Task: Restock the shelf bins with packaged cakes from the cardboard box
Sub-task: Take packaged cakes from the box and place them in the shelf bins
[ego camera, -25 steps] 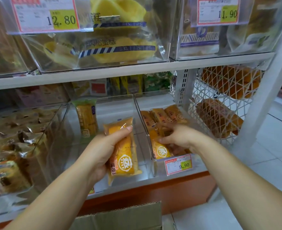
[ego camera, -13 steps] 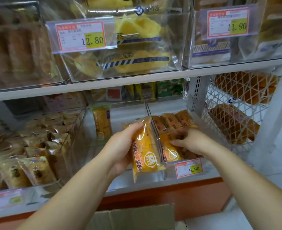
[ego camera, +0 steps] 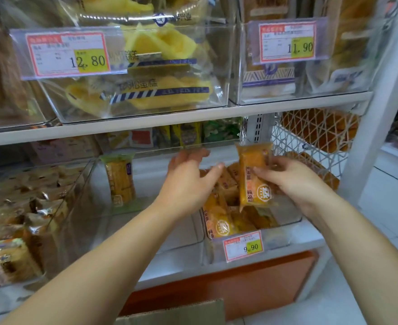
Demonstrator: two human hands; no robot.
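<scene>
Fingers (ego camera: 264,171) of the right hand (ego camera: 296,184) are pinching the orange packaged cake (ego camera: 251,160) by its middle and holding it upright above the right bin (ego camera: 284,233), the clear one carrying the 9.90 price tag (ego camera: 243,246). Half a second ago the left hand (ego camera: 188,181) was gripping this same packet just beside the bin's dividing wall while the right hand was reaching down among the stock, so the packet is now changing hands. The left hand's fingers (ego camera: 193,156) are now loosely spread and holding nothing, hovering over the dividing wall and the rear of the bin. The camera is also sitting closer to the shelf (ego camera: 169,123) than it was a second ago.

Below the held packet, matching orange cakes (ego camera: 219,219) are lying in rows inside the right bin, with room seemingly remaining toward its right side. The middle bin (ego camera: 184,233) beside it is holding only one green-topped packet (ego camera: 119,179) leaning at the back. A flap of the cardboard box (ego camera: 176,313) is showing at the bottom edge; its contents are hidden.

Judging by this, the handover is putting the cake on the side nearer the open space, so the placing step is looking close, and the freed left hand is becoming available to tidy the row or fetch the next packet from the box
</scene>
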